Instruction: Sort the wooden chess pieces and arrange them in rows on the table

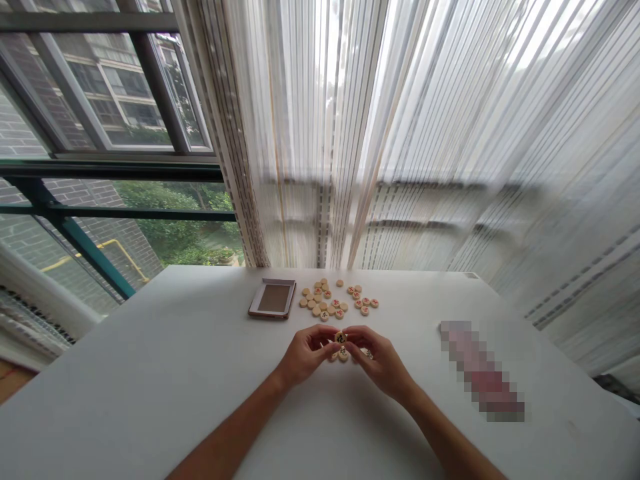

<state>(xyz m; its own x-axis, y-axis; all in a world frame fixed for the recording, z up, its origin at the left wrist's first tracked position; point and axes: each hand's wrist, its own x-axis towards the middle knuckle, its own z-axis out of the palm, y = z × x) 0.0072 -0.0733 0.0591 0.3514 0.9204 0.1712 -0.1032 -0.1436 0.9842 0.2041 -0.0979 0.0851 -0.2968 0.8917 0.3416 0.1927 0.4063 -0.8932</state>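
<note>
Both of my hands meet over the middle of a white table (pixel 165 373). My left hand (pixel 303 355) and my right hand (pixel 377 357) pinch one round wooden game piece (pixel 341 338) with a dark character on it, held between their fingertips. A few more pieces (pixel 343 355) lie on the table just under my fingers. Behind them, several loose wooden pieces (pixel 334 300) with red and dark markings are scattered in a cluster.
An open shallow brown box (pixel 273 299) lies left of the scattered pieces. A pinkish blurred-out object (pixel 481 370) lies on the table's right side. Sheer striped curtains (pixel 400 133) hang behind the table, and a window (pixel 100 133) is at the left.
</note>
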